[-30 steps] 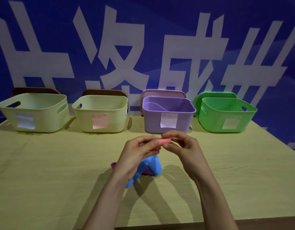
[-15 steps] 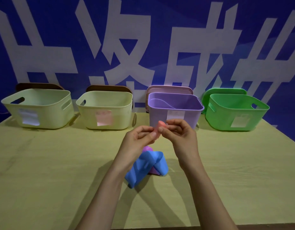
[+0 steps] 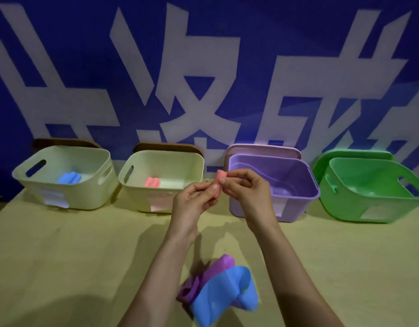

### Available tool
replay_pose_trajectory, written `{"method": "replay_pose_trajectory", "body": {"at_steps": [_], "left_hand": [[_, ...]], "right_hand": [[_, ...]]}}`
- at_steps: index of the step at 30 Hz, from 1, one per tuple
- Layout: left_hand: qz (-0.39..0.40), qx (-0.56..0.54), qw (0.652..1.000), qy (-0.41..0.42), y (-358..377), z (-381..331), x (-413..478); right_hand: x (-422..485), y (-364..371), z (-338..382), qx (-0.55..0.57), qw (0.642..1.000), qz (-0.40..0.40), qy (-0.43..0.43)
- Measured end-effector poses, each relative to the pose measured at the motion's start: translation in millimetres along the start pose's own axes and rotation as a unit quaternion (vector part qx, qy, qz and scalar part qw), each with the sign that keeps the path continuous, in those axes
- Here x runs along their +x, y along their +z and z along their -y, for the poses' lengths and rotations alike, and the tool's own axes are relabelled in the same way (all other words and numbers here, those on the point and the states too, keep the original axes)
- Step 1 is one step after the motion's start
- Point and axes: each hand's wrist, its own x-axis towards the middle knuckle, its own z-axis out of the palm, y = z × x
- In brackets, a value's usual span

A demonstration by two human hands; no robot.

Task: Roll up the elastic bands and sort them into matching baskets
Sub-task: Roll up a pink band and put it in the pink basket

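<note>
Nearest on the surface (image 3: 62, 256) lie loose blue band (image 3: 223, 293) and purple band (image 3: 203, 279). Above them, left hand (image 3: 194, 201) and right hand (image 3: 248, 190) pinch a rolled pink band (image 3: 219, 179). Beyond stand four baskets; the second basket (image 3: 161, 180) contains pink rolls (image 3: 152, 182).

A pale counter (image 3: 62, 256) carries a row of baskets at the back: a purple basket (image 3: 298, 206), a green basket (image 3: 345, 206) to its right, one cream basket (image 3: 137, 197) to its left, and a second cream basket (image 3: 86, 197) beyond. In front of the purple basket, well apart from it, a blue band (image 3: 222, 296) lies heaped on a purple band (image 3: 215, 272).
</note>
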Motion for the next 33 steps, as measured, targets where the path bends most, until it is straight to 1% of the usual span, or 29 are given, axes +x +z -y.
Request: {"method": "replay_pose_trajectory", "body": {"at_steps": [5, 10, 13, 15, 18, 20, 22, 25, 29, 31, 33], "left_hand": [[-0.021, 0.004, 1.0, -0.003, 6.8, -67.0, 21.3], [-0.043, 0.012, 0.999, -0.003, -15.4, -111.6, 51.0], [-0.064, 0.016, 0.998, -0.01, -38.8, -121.9, 73.0], [-0.078, 0.024, 0.996, -0.02, -54.4, -120.3, 88.6], [-0.089, 0.039, 0.993, -0.06, -75.4, -108.2, 113.1], [-0.103, 0.074, 0.987, -0.098, -90.5, -96.7, 131.5], [-0.107, 0.118, 0.978, -0.138, -106.6, -86.4, 150.8], [-0.084, 0.2, 0.956, -0.195, -132.2, -77.0, 180.0], [-0.071, 0.28, 0.927, -0.239, -163.6, -66.0, 219.3], [-0.041, 0.35, 0.9, -0.256, -169.9, -59.7, 232.8], [0.0, 0.437, 0.86, -0.264, -171.5, -52.1, 240.4]], "right_hand": [[35.7, 35.7, 49.1, 0.024, 0.998, 0.051, 0.042], [67.6, 81.1, 70.9, 0.022, 0.991, 0.102, 0.086], [88.0, 109.0, 65.0, 0.011, 0.983, 0.134, 0.122], [102.9, 124.5, 52.0, -0.02, 0.979, 0.142, 0.144], [123.9, 143.4, 24.6, -0.082, 0.972, 0.126, 0.183], [137.8, 155.4, 3.9, -0.097, 0.965, 0.118, 0.211], [150.9, 165.2, -15.6, -0.119, 0.956, 0.109, 0.245], [171.3, 177.7, -49.5, -0.161, 0.939, 0.089, 0.289], [190.5, 188.7, -95.3, -0.22, 0.907, 0.054, 0.354], [195.9, 191.5, -117.3, -0.248, 0.888, 0.045, 0.385], [199.2, 195.1, -134.2, -0.27, 0.875, 0.042, 0.398]]}}
